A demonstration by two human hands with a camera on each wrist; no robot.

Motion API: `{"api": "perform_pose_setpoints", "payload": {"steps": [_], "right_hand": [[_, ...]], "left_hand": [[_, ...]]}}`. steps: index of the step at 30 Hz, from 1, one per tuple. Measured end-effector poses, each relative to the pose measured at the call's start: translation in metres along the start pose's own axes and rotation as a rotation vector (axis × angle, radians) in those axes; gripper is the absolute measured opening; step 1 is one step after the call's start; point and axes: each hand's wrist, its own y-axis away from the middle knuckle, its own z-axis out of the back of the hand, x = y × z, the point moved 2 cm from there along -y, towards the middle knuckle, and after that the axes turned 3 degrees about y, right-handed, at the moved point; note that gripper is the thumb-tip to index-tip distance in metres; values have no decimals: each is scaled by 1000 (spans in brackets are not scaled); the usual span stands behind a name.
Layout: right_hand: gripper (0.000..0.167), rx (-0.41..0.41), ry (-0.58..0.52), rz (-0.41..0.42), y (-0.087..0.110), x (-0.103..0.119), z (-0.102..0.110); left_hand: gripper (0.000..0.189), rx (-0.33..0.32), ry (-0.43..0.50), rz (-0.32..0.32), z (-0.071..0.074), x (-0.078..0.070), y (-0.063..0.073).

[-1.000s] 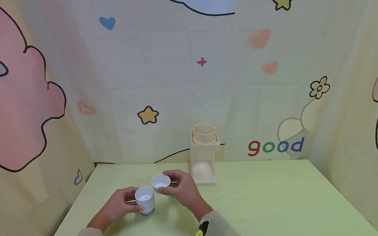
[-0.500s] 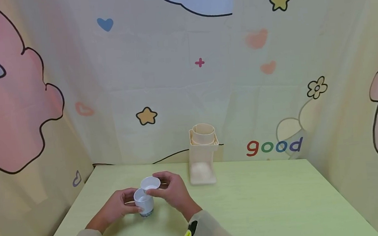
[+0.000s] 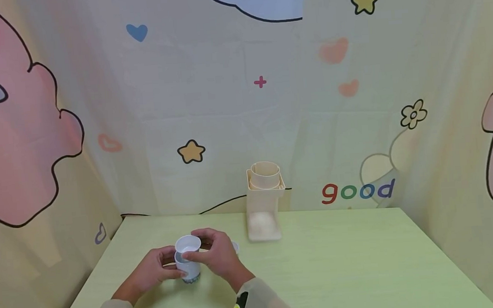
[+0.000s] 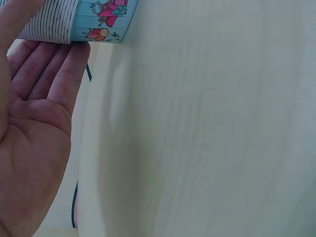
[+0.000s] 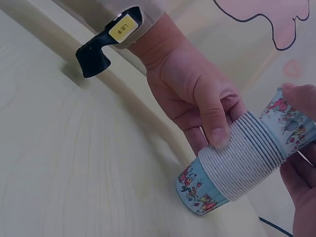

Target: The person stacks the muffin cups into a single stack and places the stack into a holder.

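A stack of paper cups [image 3: 191,271] with white ridged rims and a light blue printed base is gripped by my left hand [image 3: 153,269], thumb on one side and fingers on the other. Between the thumb and fingers of my right hand [image 3: 219,258], a single paper cup [image 5: 285,123] is pinched near its rim. That cup's lower end sits in the mouth of the stack, as the right wrist view shows. In the left wrist view, only the lower part of the stack [image 4: 54,22] appears above my palm.
Behind the right hand, the edge of a white object [image 3: 236,247] shows, mostly hidden. A beige holder [image 3: 263,215] with a round tube on top stands at the back of the pale wooden table [image 3: 344,261]. Printed cloth hangs around the back and sides.
My right hand has moved left with the single cup, from beside the stack to over it and into its mouth. The left hand and stack have stayed almost still.
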Motion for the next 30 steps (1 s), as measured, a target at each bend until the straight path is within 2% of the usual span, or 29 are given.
{"api": "perform_pose_setpoints", "payload": {"steps": [11,20,30], "right_hand": [[54,1,10,-39,-1,-3,-6],[47,-11,6,-48,1,-15,-11],[49,-20,19,-66,3,-21,-13]], "left_hand": [[70,-2,4,4,0,0,0],[63,-6,-28,-16,0,0,-1],[63,3,-16,-8,0,1,-1]]}}
